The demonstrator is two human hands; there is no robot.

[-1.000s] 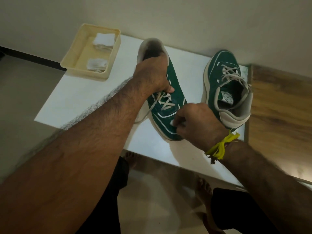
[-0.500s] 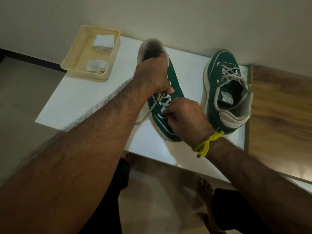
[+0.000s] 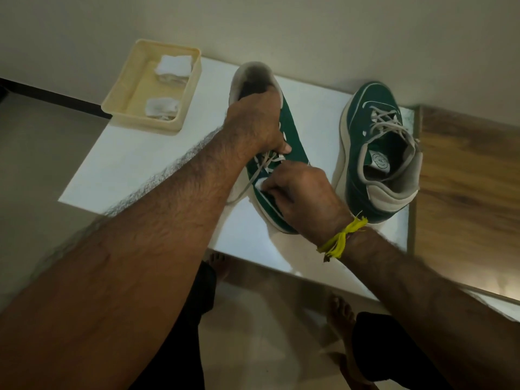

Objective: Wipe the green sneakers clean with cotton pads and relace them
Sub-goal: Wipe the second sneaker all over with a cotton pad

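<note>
A green sneaker (image 3: 294,140) with white laces lies toe toward me on the white tabletop (image 3: 146,161). My left hand (image 3: 257,123) grips it at the collar, fingers inside the opening and thumb on the laces. My right hand (image 3: 299,192), a yellow thread around its wrist, pinches a white cotton pad (image 3: 261,183) against the sneaker's forefoot. A loose lace end (image 3: 249,183) trails off the left side. The second green sneaker (image 3: 377,153) stands to the right, laced, heel toward me.
A cream plastic tray (image 3: 118,106) at the table's back left holds a clean pad stack (image 3: 173,66) and a used pad (image 3: 161,107). A wall runs behind the table. A wooden surface (image 3: 464,175) adjoins on the right. My bare feet stand below the front edge.
My right hand has moved from the sneaker's toe up and left along the forefoot toward the laces, keeping the pad. The left hand's grip on the collar has stayed put.
</note>
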